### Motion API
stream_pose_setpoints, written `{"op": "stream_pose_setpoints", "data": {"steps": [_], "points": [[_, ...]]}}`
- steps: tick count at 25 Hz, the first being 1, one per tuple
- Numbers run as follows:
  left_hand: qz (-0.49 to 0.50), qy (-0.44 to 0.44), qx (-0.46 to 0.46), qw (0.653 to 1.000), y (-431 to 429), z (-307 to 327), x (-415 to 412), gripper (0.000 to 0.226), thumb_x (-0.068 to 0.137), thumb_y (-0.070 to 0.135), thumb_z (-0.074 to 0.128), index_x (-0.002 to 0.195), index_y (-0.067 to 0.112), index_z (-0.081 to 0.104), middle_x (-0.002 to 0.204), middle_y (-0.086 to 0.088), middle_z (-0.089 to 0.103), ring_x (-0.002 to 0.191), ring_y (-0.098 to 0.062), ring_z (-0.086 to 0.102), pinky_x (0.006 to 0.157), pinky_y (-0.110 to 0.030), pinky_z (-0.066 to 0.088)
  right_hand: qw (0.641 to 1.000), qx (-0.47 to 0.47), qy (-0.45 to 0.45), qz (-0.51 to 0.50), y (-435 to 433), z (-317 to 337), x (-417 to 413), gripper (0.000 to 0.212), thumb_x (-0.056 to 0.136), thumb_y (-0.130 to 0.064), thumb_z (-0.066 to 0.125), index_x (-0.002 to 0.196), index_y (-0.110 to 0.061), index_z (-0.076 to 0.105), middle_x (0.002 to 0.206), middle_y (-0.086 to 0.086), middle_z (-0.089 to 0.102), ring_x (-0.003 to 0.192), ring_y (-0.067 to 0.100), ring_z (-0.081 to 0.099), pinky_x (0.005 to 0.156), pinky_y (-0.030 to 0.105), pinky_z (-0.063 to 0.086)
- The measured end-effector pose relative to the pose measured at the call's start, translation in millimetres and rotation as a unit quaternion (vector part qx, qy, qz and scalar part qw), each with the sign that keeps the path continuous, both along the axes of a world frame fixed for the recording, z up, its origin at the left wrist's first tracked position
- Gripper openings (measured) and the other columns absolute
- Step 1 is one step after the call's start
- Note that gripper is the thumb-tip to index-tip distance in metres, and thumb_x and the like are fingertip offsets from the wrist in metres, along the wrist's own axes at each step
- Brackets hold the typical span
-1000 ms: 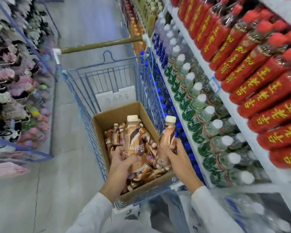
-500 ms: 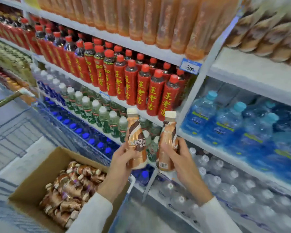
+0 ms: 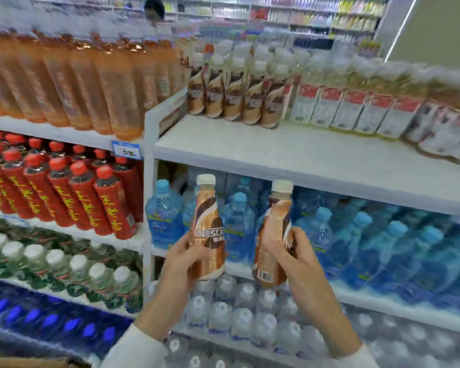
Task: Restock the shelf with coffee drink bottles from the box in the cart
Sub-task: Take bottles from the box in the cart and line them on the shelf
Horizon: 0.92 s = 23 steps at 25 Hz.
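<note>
Left hand (image 3: 182, 264) has its grip wrapped round one upright coffee bottle (image 3: 207, 229); right hand (image 3: 298, 257) clasps a second bottle (image 3: 274, 235), slightly tilted; both held below the white shelf (image 3: 290, 152) where a row of coffee bottles (image 3: 234, 94) stands at the back

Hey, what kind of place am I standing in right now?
Most likely a supermarket or convenience store drinks aisle. White shelves hold rows of bottled drinks, such as the red-capped bottles and blue-capped water bottles, and a price tag is clipped to a shelf edge.
</note>
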<state>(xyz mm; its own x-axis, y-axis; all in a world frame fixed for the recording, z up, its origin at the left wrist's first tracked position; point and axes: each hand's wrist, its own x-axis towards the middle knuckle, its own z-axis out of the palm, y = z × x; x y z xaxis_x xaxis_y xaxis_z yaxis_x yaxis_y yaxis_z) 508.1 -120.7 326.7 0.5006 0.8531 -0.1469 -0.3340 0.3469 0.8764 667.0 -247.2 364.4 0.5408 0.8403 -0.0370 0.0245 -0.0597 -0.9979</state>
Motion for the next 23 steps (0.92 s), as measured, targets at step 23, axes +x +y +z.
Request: {"op": "stream_pose_setpoints", "data": {"steps": [23], "points": [[-0.013, 0.162, 0.370, 0.915, 86.1, 106.9, 241.1, 0.036, 0.069, 0.012, 0.080, 0.099, 0.026, 0.065, 0.098, 0.006, 0.072, 0.088, -0.010, 0.068, 0.078, -0.032, 0.059, 0.983, 0.065, -0.127, -0.119, 78.8, 76.3, 212.0, 0.046, 0.092, -0.038, 0.069, 0.124, -0.027, 0.038, 0.115, -0.013, 0.058, 0.101, -0.005, 0.056, 0.082, 0.021, 0.044]]}}
